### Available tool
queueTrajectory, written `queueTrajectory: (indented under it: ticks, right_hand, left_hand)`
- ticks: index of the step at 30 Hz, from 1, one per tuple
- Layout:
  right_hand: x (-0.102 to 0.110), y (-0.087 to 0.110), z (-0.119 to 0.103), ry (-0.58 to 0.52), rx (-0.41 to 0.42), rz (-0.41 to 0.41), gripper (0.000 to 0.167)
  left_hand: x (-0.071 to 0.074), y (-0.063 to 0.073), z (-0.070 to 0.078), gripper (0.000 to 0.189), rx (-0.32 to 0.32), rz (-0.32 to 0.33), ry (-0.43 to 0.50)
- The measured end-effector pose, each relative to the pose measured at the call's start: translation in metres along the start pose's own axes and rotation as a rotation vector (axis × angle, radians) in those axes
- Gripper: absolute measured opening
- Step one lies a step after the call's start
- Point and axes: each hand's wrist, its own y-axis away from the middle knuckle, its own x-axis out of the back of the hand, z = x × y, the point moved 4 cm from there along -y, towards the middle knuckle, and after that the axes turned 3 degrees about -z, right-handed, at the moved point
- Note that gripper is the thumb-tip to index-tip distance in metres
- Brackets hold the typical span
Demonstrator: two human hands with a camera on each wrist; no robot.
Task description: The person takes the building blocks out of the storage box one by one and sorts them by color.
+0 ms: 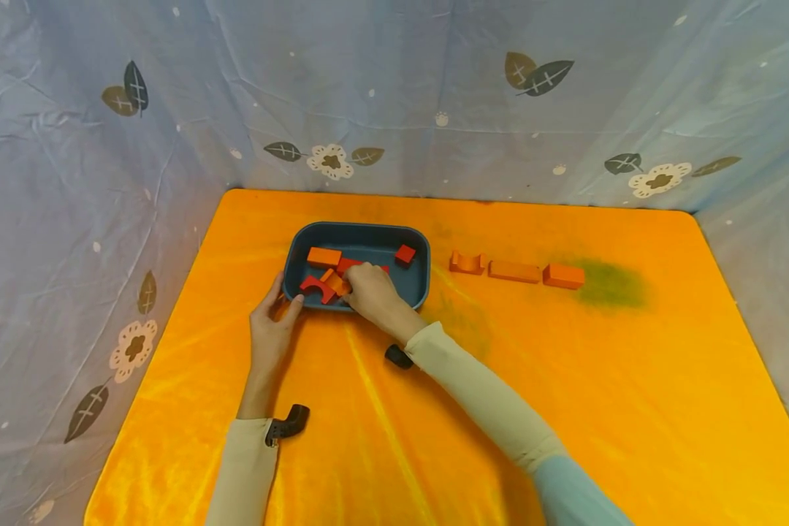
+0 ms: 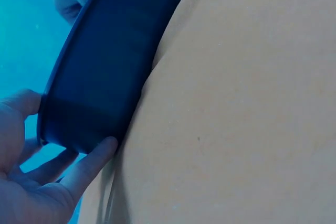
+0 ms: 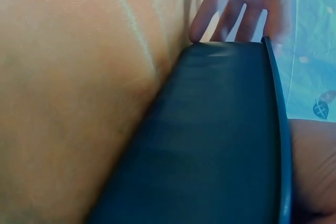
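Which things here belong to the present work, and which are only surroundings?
Probably the work:
dark blue rectangular tray, touched by the left hand;
red and orange blocks inside, reached by the right hand;
three orange blocks in a row outside.

Probably surroundings:
orange fabric tablecloth;
grey flowered fabric curtain.

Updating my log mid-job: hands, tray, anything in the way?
Left hand touching tray at near-left corner; right hand in tray among blocks, grip hidden. Three orange blocks outside, right of tray. Right hand partly hides blocks.
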Motion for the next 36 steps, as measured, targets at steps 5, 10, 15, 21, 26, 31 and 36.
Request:
queueTrajectory:
  ticks: [5,10,15,21,26,31,36]
  right_hand:
    - [0.001,-0.001,-0.001,0.011,0.012,0.025,0.023]
    - [0.006,0.003,-0.003,0.025,0.045,0.076,0.025]
    - [0.015,0.007,-0.005,0.011,0.071,0.097,0.02]
    - [0.026,0.015,0.001,-0.063,0.054,0.078,0.009]
    - [0.036,0.024,0.011,-0.142,0.088,0.097,0.021]
    - [0.047,0.032,0.025,-0.164,0.14,0.143,0.024]
    - [0.057,0.04,0.039,-0.187,0.205,0.162,0.025]
  left_hand:
    - [-0.001,0.004,0.02,0.058,-0.001,-0.014,0.008]
    - [-0.001,0.008,0.033,0.058,0.009,-0.025,0.014]
    - [0.0,0.009,0.035,0.057,0.016,-0.015,0.013]
    - [-0.001,0.01,0.036,0.057,0.008,-0.02,-0.002]
    - [-0.003,0.011,0.035,0.057,0.012,-0.024,-0.008]
    - [-0.003,0.011,0.033,0.057,0.019,-0.019,-0.002]
    - [-0.002,0.01,0.034,0.057,0.016,-0.014,-0.01]
